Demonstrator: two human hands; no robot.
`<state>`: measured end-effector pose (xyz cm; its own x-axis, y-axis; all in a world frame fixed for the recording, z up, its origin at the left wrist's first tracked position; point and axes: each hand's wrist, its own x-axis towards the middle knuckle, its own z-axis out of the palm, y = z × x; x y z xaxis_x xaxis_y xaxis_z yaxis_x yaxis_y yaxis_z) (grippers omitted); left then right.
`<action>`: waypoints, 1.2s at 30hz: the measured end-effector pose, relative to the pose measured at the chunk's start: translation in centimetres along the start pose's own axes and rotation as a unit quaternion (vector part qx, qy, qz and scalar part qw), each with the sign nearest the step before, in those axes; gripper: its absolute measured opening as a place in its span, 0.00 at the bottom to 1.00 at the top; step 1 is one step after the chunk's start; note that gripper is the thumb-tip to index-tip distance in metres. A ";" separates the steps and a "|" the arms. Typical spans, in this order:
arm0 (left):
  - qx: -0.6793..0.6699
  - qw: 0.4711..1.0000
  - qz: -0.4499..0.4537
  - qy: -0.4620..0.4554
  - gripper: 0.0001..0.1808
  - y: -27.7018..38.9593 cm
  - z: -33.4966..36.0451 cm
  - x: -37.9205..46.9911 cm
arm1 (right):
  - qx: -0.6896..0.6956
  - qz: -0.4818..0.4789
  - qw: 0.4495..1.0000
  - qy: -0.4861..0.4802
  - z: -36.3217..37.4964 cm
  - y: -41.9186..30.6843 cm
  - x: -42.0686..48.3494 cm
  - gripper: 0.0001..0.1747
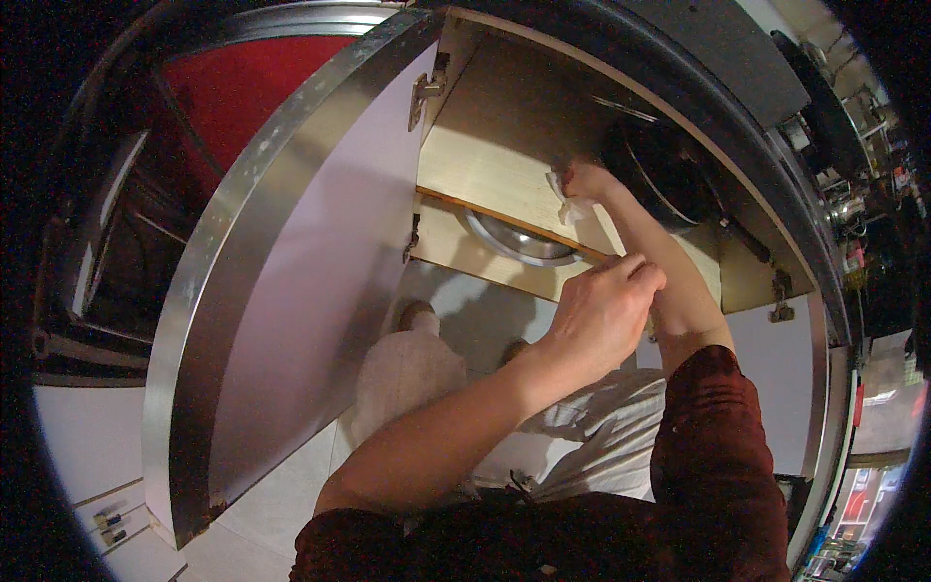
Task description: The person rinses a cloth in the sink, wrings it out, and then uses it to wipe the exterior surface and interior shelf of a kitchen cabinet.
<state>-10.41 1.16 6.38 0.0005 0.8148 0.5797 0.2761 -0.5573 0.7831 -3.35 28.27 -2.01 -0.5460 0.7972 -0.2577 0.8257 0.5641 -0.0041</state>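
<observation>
My right hand (588, 182) reaches into an open cabinet and grips a crumpled white cloth or tissue (574, 212) against the upper shelf (480, 169). Closer to me, my left hand (607, 313) is curled into a loose fist in front of the shelf's edge, overlapping the right forearm in the view. I see nothing in it, though its palm side is hidden. A dark frying pan (658, 171) rests on the right part of that shelf, beside my right wrist, its handle (745, 240) pointing outward. On the lower shelf sits a round stainless steel basin (524, 244), partly covered by the upper board.
The left cabinet door (313, 254), edged in metal, stands swung out beside my legs; the right door (774, 378) is open too. A dark countertop edge (676, 80) runs above the cabinet. My knee (411, 371) is close below the shelves, over the tiled floor (284, 495).
</observation>
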 end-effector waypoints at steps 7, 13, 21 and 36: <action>-0.005 1.000 0.015 0.002 0.04 0.2 1.4 0.2 | 0.064 -0.013 0.995 0.081 0.8 -3.8 1.8 0.12; 0.015 0.999 0.000 0.032 0.04 -0.1 -0.3 0.2 | 0.038 -0.029 0.999 0.005 -1.0 -1.2 -1.8 0.11; -0.003 1.000 0.007 0.010 0.04 1.1 0.0 0.1 | -0.031 0.010 0.999 0.042 2.0 2.4 2.2 0.16; 0.001 0.998 0.020 0.052 0.07 0.2 -0.8 -0.1 | 0.008 -0.010 1.000 0.012 0.4 2.2 -4.0 0.11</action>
<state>-11.13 0.83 6.68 -0.0893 0.7709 0.6307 0.2805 -0.5881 0.7586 0.73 26.19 -1.39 -0.5660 0.7903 -0.2347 0.8162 0.5772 -0.0247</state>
